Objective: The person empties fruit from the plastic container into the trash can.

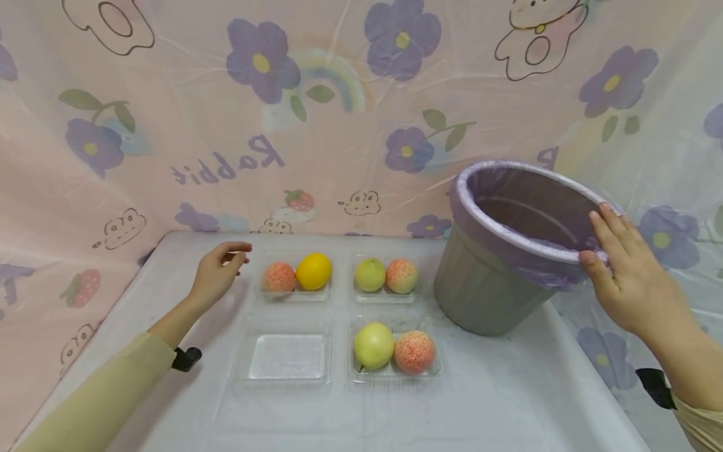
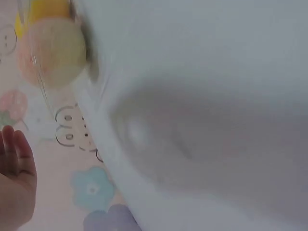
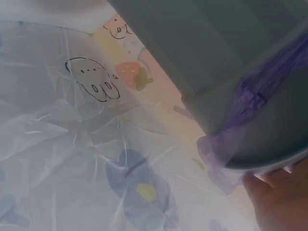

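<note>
We're hovering our relaxed, loosely curled left hand (image 1: 217, 272) beside a clear plastic tray (image 1: 298, 297) holding speckled pink (image 1: 280, 279) and glossy yellow fruit (image 1: 314, 272), while our straight-fingered right hand (image 1: 635, 279) is touching the purple-lined grey ribbed bin (image 1: 486, 282) right of it.

There are four trays (image 1: 288, 356), three pink fruits (image 1: 415, 351), two green fruits (image 1: 374, 345), one yellow fruit (image 1: 314, 272) and one bin (image 1: 486, 289).
</note>
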The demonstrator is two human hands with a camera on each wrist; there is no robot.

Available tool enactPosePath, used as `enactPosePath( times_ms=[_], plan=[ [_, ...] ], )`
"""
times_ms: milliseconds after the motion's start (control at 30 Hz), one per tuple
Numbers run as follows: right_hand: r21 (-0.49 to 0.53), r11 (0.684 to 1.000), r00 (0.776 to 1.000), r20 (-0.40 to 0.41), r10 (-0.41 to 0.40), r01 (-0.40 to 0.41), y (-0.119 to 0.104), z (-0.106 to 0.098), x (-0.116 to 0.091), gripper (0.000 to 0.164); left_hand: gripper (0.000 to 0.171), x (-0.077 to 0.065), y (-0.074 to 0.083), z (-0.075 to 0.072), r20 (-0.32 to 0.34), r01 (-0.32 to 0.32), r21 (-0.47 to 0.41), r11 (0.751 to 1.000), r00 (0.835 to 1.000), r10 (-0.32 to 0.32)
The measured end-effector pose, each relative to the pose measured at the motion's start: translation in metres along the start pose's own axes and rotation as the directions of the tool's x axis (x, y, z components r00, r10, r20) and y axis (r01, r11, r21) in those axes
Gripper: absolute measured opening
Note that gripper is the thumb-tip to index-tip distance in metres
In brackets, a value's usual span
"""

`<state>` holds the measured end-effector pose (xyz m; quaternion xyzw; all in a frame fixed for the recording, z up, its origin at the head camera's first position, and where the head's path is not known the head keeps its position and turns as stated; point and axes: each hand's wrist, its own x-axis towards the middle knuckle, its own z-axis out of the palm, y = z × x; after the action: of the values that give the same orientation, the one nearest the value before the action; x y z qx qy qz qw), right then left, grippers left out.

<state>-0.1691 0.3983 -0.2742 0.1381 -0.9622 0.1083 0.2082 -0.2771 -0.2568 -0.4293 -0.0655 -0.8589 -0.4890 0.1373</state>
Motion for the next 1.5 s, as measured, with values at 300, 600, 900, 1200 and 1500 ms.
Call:
enactPosePath(
  times_ms=[300, 600, 900, 1200, 1500],
  plan=[
    [0.004, 1.000, 1.000, -0.016, -0.016, 0.016, 0.000, 0.001, 0.001, 0.064, 0.035, 0.041, -0.013, 0.003, 0.118, 0.017, 0.111, 0.994, 0.993, -0.030],
    [0.014, 1.000, 1.000, -0.022, -0.009, 0.010, -0.001, 0.002, -0.001, 0.063, 0.037, 0.066, -0.027, 0.012, 0.294, 0.024, 0.136, 0.990, 0.954, -0.063],
    [0.007, 1.000, 1.000, -0.024, -0.009, 0.009, 0.000, 0.001, -0.001, 0.064, 0.043, 0.073, -0.041, 0.015, 0.396, 0.091, 0.115, 0.989, 0.909, -0.130],
    [-0.001, 1.000, 1.000, -0.016, -0.003, 0.003, 0.000, 0.000, -0.001, 0.064, 0.045, 0.078, -0.053, 0.018, 0.413, 0.134, 0.089, 0.987, 0.897, -0.159],
    [-0.012, 1.000, 1.000, -0.018, 0.002, -0.002, 0.000, 0.001, -0.001, 0.065, 0.042, 0.077, -0.054, 0.030, 0.392, 0.188, 0.026, 0.982, 0.902, -0.182]
  ],
)
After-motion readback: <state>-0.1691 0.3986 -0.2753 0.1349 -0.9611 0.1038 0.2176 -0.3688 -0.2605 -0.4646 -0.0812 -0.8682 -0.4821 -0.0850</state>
